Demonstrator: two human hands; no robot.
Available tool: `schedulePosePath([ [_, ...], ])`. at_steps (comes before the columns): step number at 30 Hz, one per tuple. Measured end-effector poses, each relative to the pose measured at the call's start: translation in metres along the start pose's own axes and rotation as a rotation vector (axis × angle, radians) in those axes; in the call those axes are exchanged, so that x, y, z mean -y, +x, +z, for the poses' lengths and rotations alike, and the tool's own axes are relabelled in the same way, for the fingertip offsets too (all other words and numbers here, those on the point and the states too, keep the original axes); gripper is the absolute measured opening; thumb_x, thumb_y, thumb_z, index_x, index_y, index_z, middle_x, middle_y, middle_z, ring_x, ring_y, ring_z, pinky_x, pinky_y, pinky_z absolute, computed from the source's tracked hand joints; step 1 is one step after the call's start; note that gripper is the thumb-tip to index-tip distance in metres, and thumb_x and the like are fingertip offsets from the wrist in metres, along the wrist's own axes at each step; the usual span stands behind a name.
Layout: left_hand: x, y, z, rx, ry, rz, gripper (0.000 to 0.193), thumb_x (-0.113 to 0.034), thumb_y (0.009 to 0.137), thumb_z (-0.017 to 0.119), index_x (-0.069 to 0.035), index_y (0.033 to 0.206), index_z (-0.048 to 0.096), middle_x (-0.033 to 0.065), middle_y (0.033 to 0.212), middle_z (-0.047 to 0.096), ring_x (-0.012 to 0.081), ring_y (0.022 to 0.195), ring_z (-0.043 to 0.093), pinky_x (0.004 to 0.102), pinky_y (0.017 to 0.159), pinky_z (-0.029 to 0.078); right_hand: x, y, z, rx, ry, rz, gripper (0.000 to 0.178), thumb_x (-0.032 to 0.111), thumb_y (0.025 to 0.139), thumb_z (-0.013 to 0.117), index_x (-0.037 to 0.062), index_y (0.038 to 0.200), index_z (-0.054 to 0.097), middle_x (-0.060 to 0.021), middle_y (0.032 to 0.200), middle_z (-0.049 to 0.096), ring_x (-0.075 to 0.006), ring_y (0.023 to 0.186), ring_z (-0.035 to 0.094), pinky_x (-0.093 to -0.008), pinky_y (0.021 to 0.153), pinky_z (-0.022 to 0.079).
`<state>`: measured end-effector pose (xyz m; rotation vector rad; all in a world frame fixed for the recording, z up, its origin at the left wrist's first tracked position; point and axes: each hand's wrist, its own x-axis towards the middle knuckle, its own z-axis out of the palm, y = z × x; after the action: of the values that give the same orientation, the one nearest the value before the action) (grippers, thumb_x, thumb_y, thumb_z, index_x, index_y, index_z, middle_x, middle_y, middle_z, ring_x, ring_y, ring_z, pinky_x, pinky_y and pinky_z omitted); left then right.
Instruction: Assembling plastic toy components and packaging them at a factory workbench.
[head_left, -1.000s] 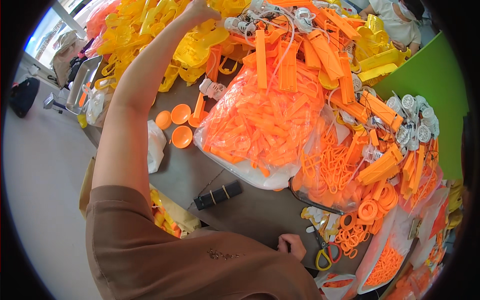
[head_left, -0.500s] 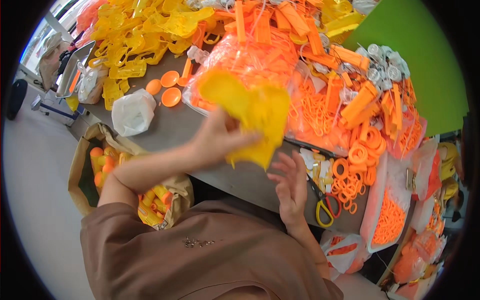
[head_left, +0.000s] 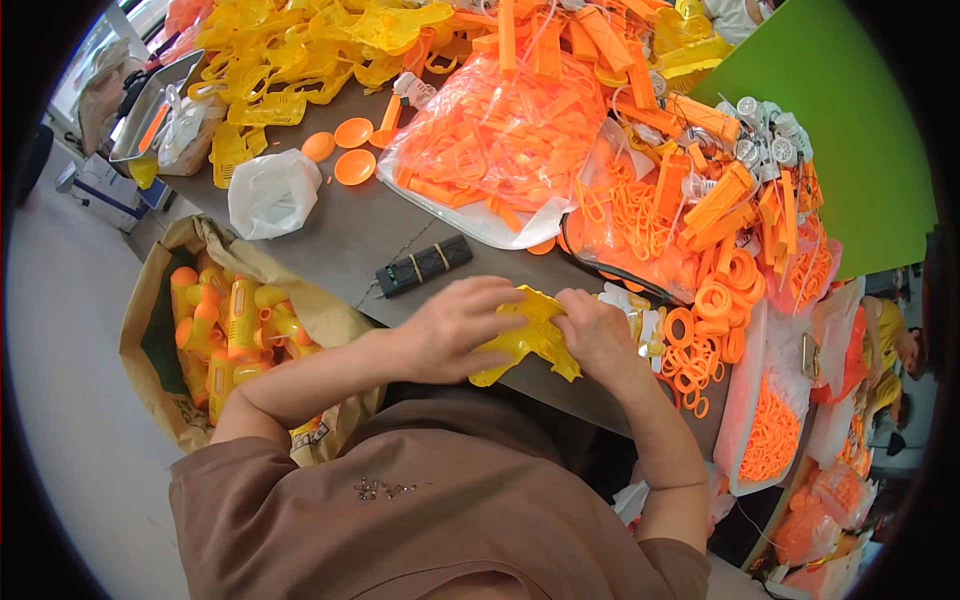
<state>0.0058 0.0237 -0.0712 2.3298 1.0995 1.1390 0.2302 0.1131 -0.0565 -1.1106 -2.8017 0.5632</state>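
A yellow moulded plastic shell piece (head_left: 530,335) with a ragged edge is held over the front edge of the table. My right hand (head_left: 600,340) pinches its right side, thumb and fingers closed on it. My left hand (head_left: 465,325) is at the left end of the piece, fingers stretched out and slightly blurred, not plainly gripping. Just beyond my hands a black oblong thing (head_left: 425,266) with two pale bands and a thin chain lies on the grey table (head_left: 330,260).
Yellow plastic parts (head_left: 320,50) are heaped at the far left. A bag of orange parts (head_left: 500,150) lies in the middle, orange rings (head_left: 715,305) to the right. A brown sack (head_left: 150,370) of yellow-orange bodies stands at the left. A white bag (head_left: 270,195) stands on the table.
The yellow piece has come down and nearer me. My right hand has closed on it, and my left hand has loosened its hold. The black oblong thing now shows.
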Motion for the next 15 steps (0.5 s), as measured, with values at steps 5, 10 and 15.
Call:
schedulePosePath([
  [5,0.013,-0.015,0.031,0.137,0.114,-0.020,0.048,-0.032,0.081,0.070,-0.006,0.119,0.057,0.0222,0.136,0.041,0.0419,0.129,0.036,0.0532,0.103,0.032,0.014,0.058,-0.034,-0.076,-0.274,-0.153,0.020,0.021,0.082,0.064,0.0050,0.088,0.054,-0.0127,0.081,0.059,-0.0309,0.076,0.061,-0.0397,0.065,0.050],
  [10,0.011,-0.015,0.030,0.125,0.114,-0.078,0.050,-0.033,0.080,0.070,-0.005,0.119,0.057,0.0229,0.137,0.040,0.0429,0.129,0.036,0.0533,0.103,0.032,0.011,0.227,-0.132,-0.555,-0.234,-0.341,0.021,0.024,0.090,0.051,0.0043,0.093,0.060,-0.0183,0.087,0.063,-0.0375,0.083,0.061,-0.0471,0.071,0.047],
  [15,0.016,-0.015,0.029,-0.018,0.032,-0.050,0.052,-0.033,0.081,0.071,-0.002,0.120,0.055,0.0248,0.138,0.039,0.0451,0.130,0.037,0.0529,0.103,0.035,0.010,0.403,-0.182,-0.582,-0.313,-0.257,0.034,0.014,0.077,0.060,-0.0010,0.107,0.057,-0.0252,0.089,0.066,-0.0383,0.089,0.064,-0.0455,0.078,0.051],
])
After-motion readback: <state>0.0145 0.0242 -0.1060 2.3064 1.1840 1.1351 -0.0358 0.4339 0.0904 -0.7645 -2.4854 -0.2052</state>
